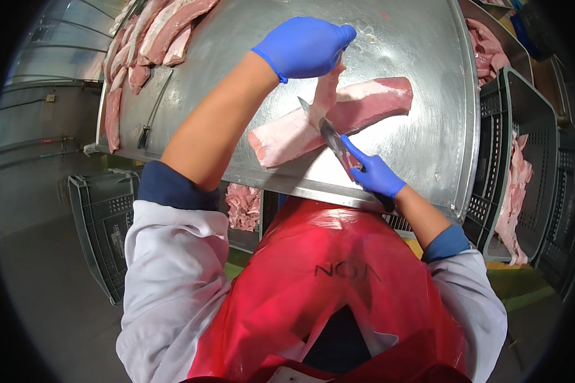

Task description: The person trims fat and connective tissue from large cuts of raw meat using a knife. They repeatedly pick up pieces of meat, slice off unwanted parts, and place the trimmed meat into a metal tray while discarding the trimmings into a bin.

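Shiny metal desk [428,57] carries the meat slab [374,105] near its front edge. The left hand [308,46] pinches a raised strip [326,89]; the right hand [378,175] grips the knife [336,144]. The slab probably handles heavy, soft and slippery, best steadied at a thick end.

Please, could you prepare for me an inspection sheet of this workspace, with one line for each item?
Surface: metal table, shiny, some small marks.
Job's things: long meat piece lying flat; meat strip raised from it; knife at the strip's base.
Clutter: meat pile, thin dark-handled tool, upper left.
Hands: left hand grips strip; right hand holds knife.
Cables: nothing seen on table.
Surroundings: dark crates both sides.
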Tool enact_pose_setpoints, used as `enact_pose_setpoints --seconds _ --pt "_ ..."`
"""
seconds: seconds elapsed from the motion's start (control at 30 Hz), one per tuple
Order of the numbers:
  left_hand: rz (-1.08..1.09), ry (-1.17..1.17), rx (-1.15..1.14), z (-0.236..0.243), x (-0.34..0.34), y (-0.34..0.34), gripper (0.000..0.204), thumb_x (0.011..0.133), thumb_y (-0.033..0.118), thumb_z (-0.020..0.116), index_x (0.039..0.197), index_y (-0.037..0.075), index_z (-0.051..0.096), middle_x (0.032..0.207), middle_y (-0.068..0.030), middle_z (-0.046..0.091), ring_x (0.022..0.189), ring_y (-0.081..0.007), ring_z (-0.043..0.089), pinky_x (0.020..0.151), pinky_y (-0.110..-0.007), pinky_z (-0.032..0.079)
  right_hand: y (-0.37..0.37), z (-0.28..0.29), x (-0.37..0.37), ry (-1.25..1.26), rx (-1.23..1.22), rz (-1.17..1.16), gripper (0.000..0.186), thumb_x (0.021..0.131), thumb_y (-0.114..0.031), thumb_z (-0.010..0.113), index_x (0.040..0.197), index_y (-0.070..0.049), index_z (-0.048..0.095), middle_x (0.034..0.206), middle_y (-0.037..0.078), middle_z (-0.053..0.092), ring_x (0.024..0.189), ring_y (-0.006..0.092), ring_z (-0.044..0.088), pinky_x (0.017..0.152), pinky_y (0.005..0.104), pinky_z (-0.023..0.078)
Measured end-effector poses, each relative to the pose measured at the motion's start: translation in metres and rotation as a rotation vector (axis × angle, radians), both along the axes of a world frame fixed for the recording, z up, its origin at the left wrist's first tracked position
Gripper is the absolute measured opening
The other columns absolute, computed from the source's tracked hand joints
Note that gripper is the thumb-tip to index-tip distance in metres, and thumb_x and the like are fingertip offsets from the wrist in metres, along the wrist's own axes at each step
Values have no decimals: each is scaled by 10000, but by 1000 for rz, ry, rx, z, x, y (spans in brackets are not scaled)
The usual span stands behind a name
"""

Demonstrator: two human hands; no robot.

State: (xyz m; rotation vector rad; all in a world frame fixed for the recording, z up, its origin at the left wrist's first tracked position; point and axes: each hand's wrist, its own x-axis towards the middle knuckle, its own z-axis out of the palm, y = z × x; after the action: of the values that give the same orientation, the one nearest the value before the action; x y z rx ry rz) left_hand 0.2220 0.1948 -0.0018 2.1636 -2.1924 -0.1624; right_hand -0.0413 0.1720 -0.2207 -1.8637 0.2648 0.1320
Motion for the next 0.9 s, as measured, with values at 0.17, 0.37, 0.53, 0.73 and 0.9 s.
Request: enact_pose_setpoints --seconds 0.17,0.37,0.53,0.73,0.9 --pt "-41 -79 -32 21 -14 11 59 903 110 549 898 55 531 865 -111 749 805 -354 711 665 -447 539 -1 1 68 -7 -149 37 753 930 -207 542 1607 -289 221 835 280 674 712 382 695 736 455 555" --pt "49 -46 -132 54 1 41 116 836 142 635 892 44 608 768 -178 670 735 -385 675 646 -473 528 16 -15 13 -66 -80 120 803 927 -148 549 1617 -319 174 766 208 661 629 342 663 729 453 554" --pt "-5 -143 -226 74 -2 48 137 809 152 657 873 39 615 723 -211 644 693 -418 660 626 -502 524 36 -3 88 -19 31 41 819 923 -127 548 1619 -336 169 720 179 645 535 252 625 623 405 557" --pt "-72 -189 -301 83 10 49 157 789 154 675 864 30 612 720 -195 650 696 -407 664 628 -487 535 43 -8 70 27 20 61 781 960 -205 521 1627 -302 126 735 211 644 499 322 610 572 441 551" --pt "4 -273 -300 103 14 53 156 785 138 671 872 25 608 723 -200 648 702 -406 668 635 -486 536 72 -52 134 -536 -302 -68 843 918 -88 573 1631 -280 167 665 82 609 526 175 595 574 346 545"
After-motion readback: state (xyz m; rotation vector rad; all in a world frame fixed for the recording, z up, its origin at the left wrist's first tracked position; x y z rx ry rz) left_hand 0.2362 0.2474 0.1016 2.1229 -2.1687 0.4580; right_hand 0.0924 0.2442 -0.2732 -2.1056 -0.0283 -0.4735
